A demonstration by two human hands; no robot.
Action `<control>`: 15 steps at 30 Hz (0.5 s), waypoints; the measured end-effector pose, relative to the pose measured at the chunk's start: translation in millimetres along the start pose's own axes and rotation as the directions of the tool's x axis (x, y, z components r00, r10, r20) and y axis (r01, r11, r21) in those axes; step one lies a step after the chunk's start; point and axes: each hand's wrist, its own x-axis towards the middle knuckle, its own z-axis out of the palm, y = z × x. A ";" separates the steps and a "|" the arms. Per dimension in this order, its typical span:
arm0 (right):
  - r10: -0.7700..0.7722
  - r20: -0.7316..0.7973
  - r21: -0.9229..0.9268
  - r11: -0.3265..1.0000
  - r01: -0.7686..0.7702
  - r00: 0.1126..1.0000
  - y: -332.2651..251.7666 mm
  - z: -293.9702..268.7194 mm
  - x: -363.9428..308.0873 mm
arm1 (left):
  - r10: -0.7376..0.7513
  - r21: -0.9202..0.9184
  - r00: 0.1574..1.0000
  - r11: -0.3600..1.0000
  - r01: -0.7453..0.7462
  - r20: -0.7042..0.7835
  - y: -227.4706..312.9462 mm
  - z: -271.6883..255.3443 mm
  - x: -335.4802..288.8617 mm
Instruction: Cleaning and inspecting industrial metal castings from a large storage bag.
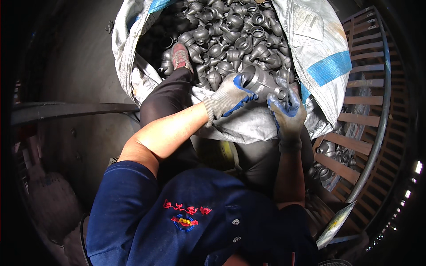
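Note:
Over the near edge of a large white woven sack, my two gloved hands meet at a grey metal pipe-like casting. It has a wide round mouth on the left and a small ringed outlet on the right. My left hand, in a grey glove with blue coating, is closed around the wide-mouth end. By the small outlet, my right hand is closed, thumb side against the casting. A thin grey bar-like tool stands up from its fingers; its exact kind is unclear.
Several similar castings fill the sack, and my shoe rests among them. On the right stands a slatted metal crate with more castings inside. A dark metal bar runs along the left.

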 end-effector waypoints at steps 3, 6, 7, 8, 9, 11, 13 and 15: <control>-0.039 -0.032 -0.093 0.995 0.036 0.999 3.2 -6.9 0.4 | 0.018 -0.041 0.999 0.999 -0.019 -0.032 -1.7 1.7 -0.6; -0.024 -0.008 -0.147 0.989 0.023 1.000 5.0 -14.1 4.5 | 0.120 0.105 0.988 0.988 -0.110 -0.100 1.2 4.2 -3.2; -0.013 0.027 -0.171 0.985 0.017 1.000 6.0 -14.6 6.8 | 0.120 0.105 0.988 0.988 -0.109 -0.099 -2.2 5.5 -3.6; -0.012 0.027 -0.170 0.985 0.017 1.000 6.8 -14.9 8.4 | 0.212 0.100 0.967 0.975 -0.199 -0.141 -8.2 7.6 -3.8; -0.009 0.060 -0.209 0.978 0.021 0.998 7.8 -15.1 9.8 | 0.300 0.099 0.936 0.953 -0.286 -0.183 -11.9 8.7 -4.0; -0.003 0.086 -0.252 0.967 0.025 0.996 12.3 -16.7 10.8 | 0.355 0.047 0.921 0.935 -0.352 -0.160 -11.8 11.1 1.7; -0.038 0.011 -0.203 0.978 0.039 0.999 22.7 -18.7 9.3 | 0.411 -0.008 0.901 0.910 -0.416 -0.138 -5.3 11.5 2.6; -0.013 -0.048 -0.140 0.990 0.006 0.999 21.9 -19.9 7.2 | 0.240 0.388 0.966 0.885 -0.257 0.092 12.0 4.9 -5.5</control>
